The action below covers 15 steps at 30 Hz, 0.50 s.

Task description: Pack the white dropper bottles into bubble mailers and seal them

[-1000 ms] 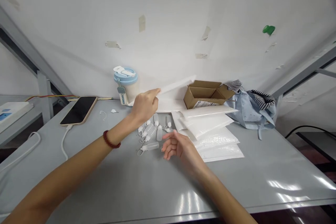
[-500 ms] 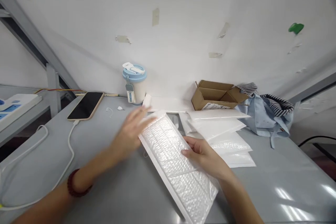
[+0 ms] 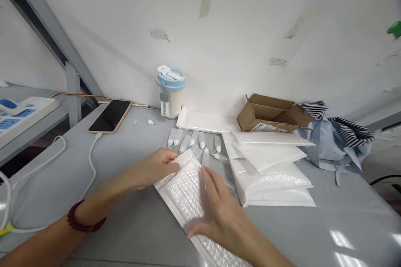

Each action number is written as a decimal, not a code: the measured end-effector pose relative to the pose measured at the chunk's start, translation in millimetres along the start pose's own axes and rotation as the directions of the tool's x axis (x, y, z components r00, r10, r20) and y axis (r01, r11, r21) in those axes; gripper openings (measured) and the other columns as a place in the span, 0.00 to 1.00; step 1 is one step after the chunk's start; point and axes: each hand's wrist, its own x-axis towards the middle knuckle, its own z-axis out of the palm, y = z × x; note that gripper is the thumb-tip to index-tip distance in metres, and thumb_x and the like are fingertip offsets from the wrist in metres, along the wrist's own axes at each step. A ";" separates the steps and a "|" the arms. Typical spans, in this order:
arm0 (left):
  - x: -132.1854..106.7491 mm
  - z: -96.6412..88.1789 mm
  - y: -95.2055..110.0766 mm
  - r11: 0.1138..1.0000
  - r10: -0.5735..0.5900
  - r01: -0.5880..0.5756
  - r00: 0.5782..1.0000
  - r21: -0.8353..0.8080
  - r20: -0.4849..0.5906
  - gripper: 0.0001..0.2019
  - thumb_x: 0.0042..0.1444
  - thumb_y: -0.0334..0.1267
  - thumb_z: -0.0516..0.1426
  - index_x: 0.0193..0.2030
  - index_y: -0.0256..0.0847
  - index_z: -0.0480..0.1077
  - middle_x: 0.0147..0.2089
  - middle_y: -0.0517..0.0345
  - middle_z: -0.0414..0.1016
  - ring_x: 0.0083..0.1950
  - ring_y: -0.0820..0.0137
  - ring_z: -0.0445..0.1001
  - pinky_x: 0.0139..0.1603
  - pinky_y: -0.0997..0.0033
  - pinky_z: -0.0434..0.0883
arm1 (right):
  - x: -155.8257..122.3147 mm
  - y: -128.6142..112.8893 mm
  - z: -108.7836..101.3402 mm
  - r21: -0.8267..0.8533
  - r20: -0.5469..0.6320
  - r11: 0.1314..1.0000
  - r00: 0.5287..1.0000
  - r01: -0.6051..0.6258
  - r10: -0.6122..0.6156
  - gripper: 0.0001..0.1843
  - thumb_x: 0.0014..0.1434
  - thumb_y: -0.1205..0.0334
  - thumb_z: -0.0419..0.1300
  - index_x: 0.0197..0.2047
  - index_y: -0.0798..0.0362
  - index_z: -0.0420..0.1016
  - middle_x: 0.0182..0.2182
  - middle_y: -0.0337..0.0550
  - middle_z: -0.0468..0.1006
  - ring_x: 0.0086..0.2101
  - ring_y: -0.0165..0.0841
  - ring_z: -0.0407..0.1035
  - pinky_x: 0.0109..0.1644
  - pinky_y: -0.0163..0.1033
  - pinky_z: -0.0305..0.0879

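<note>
A white bubble mailer slants across the front of the grey table, its lower end running out of view. My left hand is closed on its upper end, thumb and fingers pinching the flap. Across the middle lies my right hand, its thumb on the left side and its fingers at the right edge, gripping the mailer between them. Just beyond the mailer's top, several small whitish tags with loops lie on the table. To the right is a fanned stack of white mailers.
One more white mailer lies against the wall beside a blue-lidded cup. An open cardboard box and a light blue cloth bag stand at the back right. At left are a phone, its white cable and a power strip.
My left hand has come from an open reach onto the mailer's top and closed there. My right hand has moved across the mailer. The mailer has come down nearer, uncovering the small tags.
</note>
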 end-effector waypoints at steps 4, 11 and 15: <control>-2.5 10.1 -0.5 0.990 -0.048 0.067 0.989 -0.127 0.142 0.07 0.47 0.36 0.59 0.34 0.38 0.74 0.31 0.58 0.78 0.30 0.68 0.73 0.29 0.75 0.65 | -5.5 -5.3 17.4 -0.144 0.016 0.984 0.995 0.103 -0.102 0.69 0.50 0.37 0.62 0.66 0.56 0.09 0.67 0.73 0.35 0.64 0.65 0.31 0.58 0.70 0.51; -8.2 18.4 -5.5 0.971 -0.166 0.145 0.981 0.188 0.102 0.11 0.41 0.42 0.62 0.31 0.40 0.71 0.29 0.62 0.73 0.28 0.70 0.68 0.23 0.77 0.61 | -5.8 -16.3 30.9 -0.266 -0.096 0.961 0.990 0.074 -0.103 0.69 0.43 0.53 0.67 0.68 0.66 0.17 0.67 0.75 0.34 0.64 0.65 0.32 0.58 0.69 0.51; -9.3 25.2 -6.8 0.941 -0.095 0.090 0.995 0.325 -0.002 0.12 0.45 0.45 0.59 0.23 0.39 0.65 0.22 0.64 0.63 0.22 0.74 0.59 0.20 0.77 0.53 | -4.1 -16.5 37.8 -0.360 -0.125 0.929 0.982 0.089 -0.143 0.74 0.38 0.44 0.67 0.67 0.71 0.19 0.65 0.80 0.32 0.64 0.67 0.31 0.56 0.70 0.51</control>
